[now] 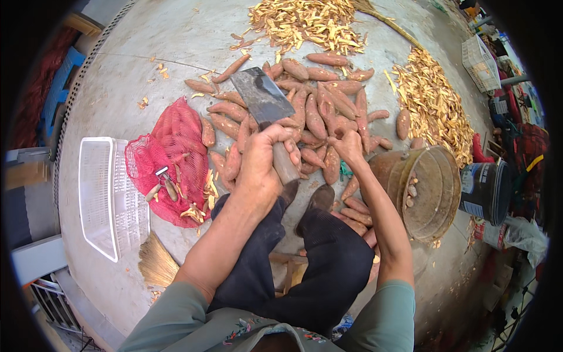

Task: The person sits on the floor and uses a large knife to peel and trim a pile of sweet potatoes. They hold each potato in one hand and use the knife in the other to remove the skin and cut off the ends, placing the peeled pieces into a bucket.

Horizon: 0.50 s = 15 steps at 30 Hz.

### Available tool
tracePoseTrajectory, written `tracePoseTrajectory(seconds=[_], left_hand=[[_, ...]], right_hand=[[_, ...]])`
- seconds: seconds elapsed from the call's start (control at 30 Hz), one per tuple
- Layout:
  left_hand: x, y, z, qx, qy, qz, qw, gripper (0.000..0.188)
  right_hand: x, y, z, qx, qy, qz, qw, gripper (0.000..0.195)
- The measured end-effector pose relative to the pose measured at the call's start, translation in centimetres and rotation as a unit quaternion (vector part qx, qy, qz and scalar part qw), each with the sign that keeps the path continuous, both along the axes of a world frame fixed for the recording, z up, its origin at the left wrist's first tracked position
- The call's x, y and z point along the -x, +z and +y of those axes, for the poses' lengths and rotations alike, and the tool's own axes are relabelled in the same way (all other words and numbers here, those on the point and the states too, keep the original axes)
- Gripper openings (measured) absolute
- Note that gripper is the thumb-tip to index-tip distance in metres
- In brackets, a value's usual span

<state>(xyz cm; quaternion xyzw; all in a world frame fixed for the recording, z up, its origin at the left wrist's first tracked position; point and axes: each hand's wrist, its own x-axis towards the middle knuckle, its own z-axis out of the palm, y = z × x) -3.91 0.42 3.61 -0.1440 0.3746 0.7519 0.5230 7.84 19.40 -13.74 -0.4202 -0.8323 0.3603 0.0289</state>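
Note:
My left hand (264,160) is closed around the wooden handle of a cleaver (264,97). Its broad dark blade points up and away, above a heap of unpeeled sweet potatoes (314,116) on the concrete floor. My right hand (347,147) is over the near right side of the heap, fingers curled in; whether they grip a sweet potato is hidden. To the left, a red mesh sack (176,127) has sweet potatoes inside. Peelers (167,180) and some peelings lie on the sack.
A white plastic basket (114,198) lies beside the sack, near a straw broom (156,259). Peelings are piled at the far side (308,22) and right (435,101). A worn bucket (433,193) lies tipped at right with pieces inside, by a black bucket (484,191).

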Motion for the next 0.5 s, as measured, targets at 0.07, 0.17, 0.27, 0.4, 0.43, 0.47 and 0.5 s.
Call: tracePoseTrajectory(seconds=[0.07,0.17,0.27,0.4,0.43,0.47,0.5], left_hand=[[0.2,0.2,-0.2,0.013,-0.004,0.012,1.0,0.006],[0.3,0.5,-0.1,0.024,-0.012,-0.003,1.0,0.008],[-0.1,0.0,0.2,0.01,0.003,-0.023,1.0,0.013],[-0.4,0.1,0.4,0.009,-0.015,-0.024,1.0,0.011],[-0.6,0.3,0.6,0.026,-0.017,-0.026,0.999,0.011],[-0.5,0.4,0.6,0.03,-0.017,-0.016,0.999,0.01],[-0.5,0.6,0.8,0.026,-0.015,-0.01,1.0,0.01]], right_hand=[[3.7,-2.1,-0.2,-0.028,0.033,-0.06,0.997,0.038],[7.6,-6.1,-1.2,-0.042,0.039,-0.08,0.995,0.039],[10.1,-10.3,-3.5,-0.035,0.085,-0.095,0.991,0.041],[11.3,-11.5,-6.8,-0.057,-0.083,-0.068,0.993,0.043],[11.4,-12.2,-6.5,-0.038,-0.099,-0.048,0.993,0.045],[11.3,-12.9,-6.3,-0.019,-0.117,-0.028,0.993,0.046],[11.1,-12.1,-5.9,-0.008,-0.132,-0.012,0.991,0.048]])
